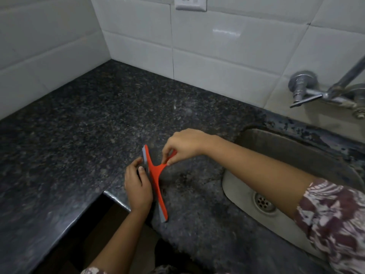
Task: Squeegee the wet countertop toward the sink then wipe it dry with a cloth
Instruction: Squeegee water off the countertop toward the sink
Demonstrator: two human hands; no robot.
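Observation:
An orange squeegee (155, 176) with a grey rubber blade stands on the dark speckled granite countertop (88, 119), its blade running from far to near. My right hand (184, 145) pinches the squeegee's orange handle from the sink side. My left hand (138, 184) lies against the blade's left side, with its fingers curled at the grey edge. The steel sink (292, 155) is sunk into the counter just to the right of the squeegee. No cloth is in view.
White tiled walls (217, 56) enclose the counter at the back and left. A wall-mounted steel tap (324, 91) hangs over the sink. The drain (263, 202) shows in the sink floor. The counter's inner front corner (106, 193) lies beside my left wrist. A socket (190, 2) sits high on the wall.

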